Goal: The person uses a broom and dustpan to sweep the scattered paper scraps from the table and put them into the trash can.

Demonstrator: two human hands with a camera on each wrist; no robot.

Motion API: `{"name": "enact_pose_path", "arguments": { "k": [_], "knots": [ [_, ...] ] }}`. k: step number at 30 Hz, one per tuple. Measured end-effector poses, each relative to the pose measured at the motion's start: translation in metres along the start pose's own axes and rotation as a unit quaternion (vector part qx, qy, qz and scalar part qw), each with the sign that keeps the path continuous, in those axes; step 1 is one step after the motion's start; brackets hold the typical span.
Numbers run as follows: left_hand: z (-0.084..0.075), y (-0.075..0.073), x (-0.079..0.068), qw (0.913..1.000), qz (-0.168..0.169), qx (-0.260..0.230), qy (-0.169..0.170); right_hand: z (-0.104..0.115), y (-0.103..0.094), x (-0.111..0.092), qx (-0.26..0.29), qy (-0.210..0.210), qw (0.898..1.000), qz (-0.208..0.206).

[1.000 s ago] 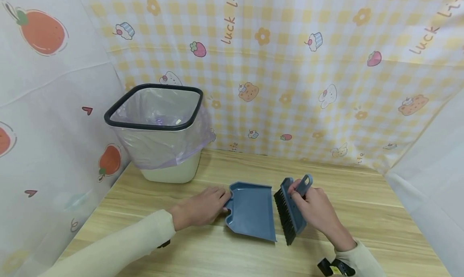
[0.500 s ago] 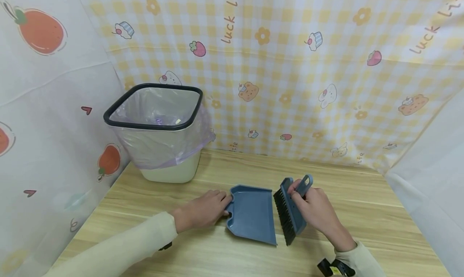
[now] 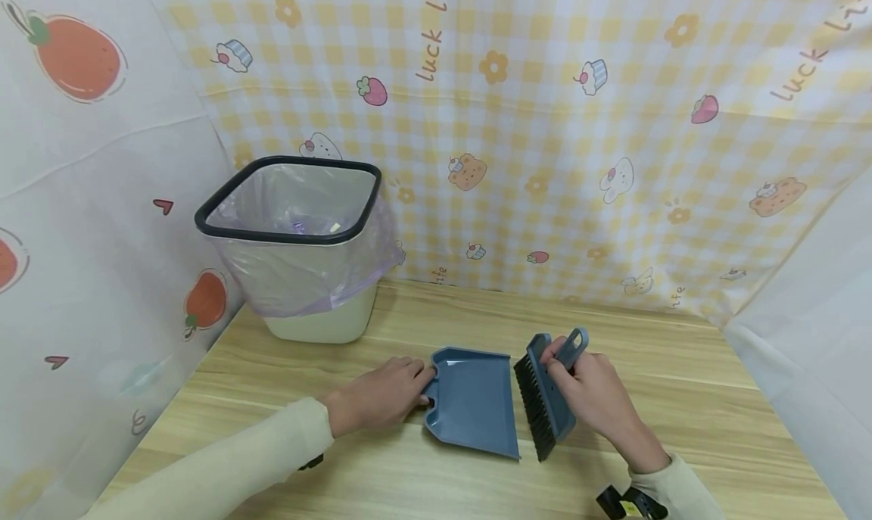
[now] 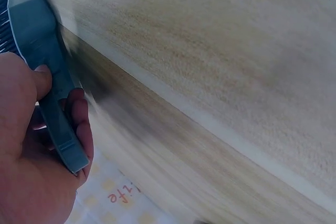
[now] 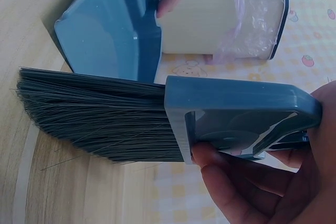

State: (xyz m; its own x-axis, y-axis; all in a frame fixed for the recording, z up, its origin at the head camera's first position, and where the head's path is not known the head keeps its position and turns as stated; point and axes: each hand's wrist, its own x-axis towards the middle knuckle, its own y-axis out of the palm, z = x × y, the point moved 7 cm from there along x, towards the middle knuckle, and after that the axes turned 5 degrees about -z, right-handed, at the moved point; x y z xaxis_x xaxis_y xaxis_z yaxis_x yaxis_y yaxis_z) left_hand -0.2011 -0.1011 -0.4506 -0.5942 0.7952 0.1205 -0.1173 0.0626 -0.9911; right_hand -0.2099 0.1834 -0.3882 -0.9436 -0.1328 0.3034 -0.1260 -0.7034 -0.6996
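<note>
A blue-grey dustpan lies on the wooden table, its wide lip facing right. My left hand grips its handle; in the left wrist view the thumb lies along the dustpan handle and the fingers curl round it. Just right of the lip, a matching hand brush stands tilted with its dark bristles toward the dustpan. My right hand holds this brush near its handle. The right wrist view shows the brush close up, bristle tips near the table. The dustpan looks bare inside.
A cream trash bin with a black rim and a pale purple liner stands at the back left. Small scraps lie inside it. A yellow checked cloth hangs behind the table, and a white cloth at the left.
Since one second ago the dustpan's back edge has dropped slightly toward me, with my left hand shifting a little right. The right hand and the brush have stayed put.
</note>
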Motion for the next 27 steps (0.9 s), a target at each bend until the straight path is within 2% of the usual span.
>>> {"name": "enact_pose_path", "arguments": {
  "k": [11, 27],
  "knots": [
    [0.0023, 0.0012, -0.0025, 0.9997, 0.007, -0.018, -0.012, 0.0007, 0.0, -0.0004, 0.001, 0.0, 1.0, 0.001],
    [0.0042, -0.0005, -0.0046, 0.9996, 0.008, -0.02, -0.018, 0.0032, -0.0001, -0.0009, -0.005, -0.01, 1.0, 0.006]
  ]
}}
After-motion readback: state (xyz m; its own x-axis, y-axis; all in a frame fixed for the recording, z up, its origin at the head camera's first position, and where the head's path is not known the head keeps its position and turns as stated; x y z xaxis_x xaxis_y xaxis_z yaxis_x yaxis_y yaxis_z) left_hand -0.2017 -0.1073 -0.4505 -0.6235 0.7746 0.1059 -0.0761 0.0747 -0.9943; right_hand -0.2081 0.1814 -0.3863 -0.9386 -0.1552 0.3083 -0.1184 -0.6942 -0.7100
